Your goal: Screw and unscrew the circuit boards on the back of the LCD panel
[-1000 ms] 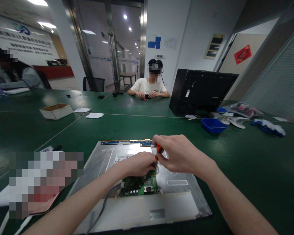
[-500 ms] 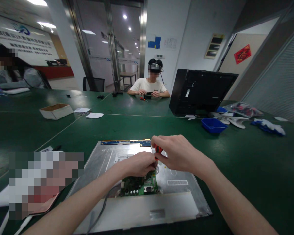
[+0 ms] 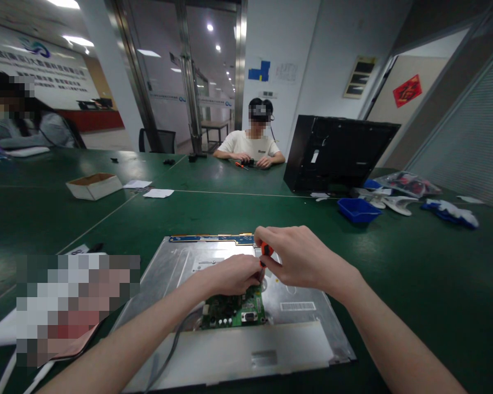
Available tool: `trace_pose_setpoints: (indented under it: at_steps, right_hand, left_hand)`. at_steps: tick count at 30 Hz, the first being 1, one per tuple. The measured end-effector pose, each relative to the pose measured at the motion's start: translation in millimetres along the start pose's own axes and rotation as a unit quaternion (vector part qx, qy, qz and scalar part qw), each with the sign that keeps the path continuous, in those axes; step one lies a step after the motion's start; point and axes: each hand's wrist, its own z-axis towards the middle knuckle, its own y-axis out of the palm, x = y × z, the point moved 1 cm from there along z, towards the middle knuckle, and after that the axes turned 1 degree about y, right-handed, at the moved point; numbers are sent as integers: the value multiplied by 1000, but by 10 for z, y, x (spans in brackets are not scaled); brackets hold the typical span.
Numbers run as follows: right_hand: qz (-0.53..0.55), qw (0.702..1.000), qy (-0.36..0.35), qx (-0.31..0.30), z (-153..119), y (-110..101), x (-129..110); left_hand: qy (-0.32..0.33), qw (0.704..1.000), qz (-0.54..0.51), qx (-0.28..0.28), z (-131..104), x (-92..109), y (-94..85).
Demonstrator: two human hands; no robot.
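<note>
My right hand [image 3: 302, 254] is closed round the red-orange and black handle of a screwdriver [image 3: 267, 249], which stands roughly upright over a metal display panel [image 3: 298, 334]. Closed too, my left hand [image 3: 234, 273] has its curled fingers at the screwdriver's lower end; the tip is hidden behind them. Under the left hand lies a green circuit board [image 3: 234, 312] with a grey connector at its near edge. A blue strip board [image 3: 209, 239] runs along the panel's far edge. From the green board a grey cable [image 3: 175, 347] trails toward me.
A pixelated item [image 3: 78, 306] lies left of the panel. Farther off are a white open box [image 3: 94, 189], paper [image 3: 158, 193], a black monitor casing [image 3: 340, 153], a blue tray [image 3: 358, 210] and gloves [image 3: 449, 212]. One person [image 3: 252, 145] sits opposite, another [image 3: 36, 126] far left.
The screwdriver handle has turned slightly in my right hand and shows more orange. My left hand stays in place. The person opposite has lowered a small black object toward the table.
</note>
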Motion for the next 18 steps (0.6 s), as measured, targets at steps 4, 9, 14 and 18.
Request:
trace_pose_setpoints:
  at_steps: [4,9,14,18]
  right_hand:
    - [-8,1000,8,0,14,1,-8]
    - [-9,1000,4,3,9,9,5]
    - [2,1000,7,21,-13,-30,45]
    - [12,1000,12,26,-28,-59,72]
  left_hand:
    - [4,999,37,8,-5,8,-4]
    - [2,1000,27,5,-14,32,-29]
    - [-1,1000,21,12,-14,62,-68]
    - [0,1000,2,6,-20,83,-91]
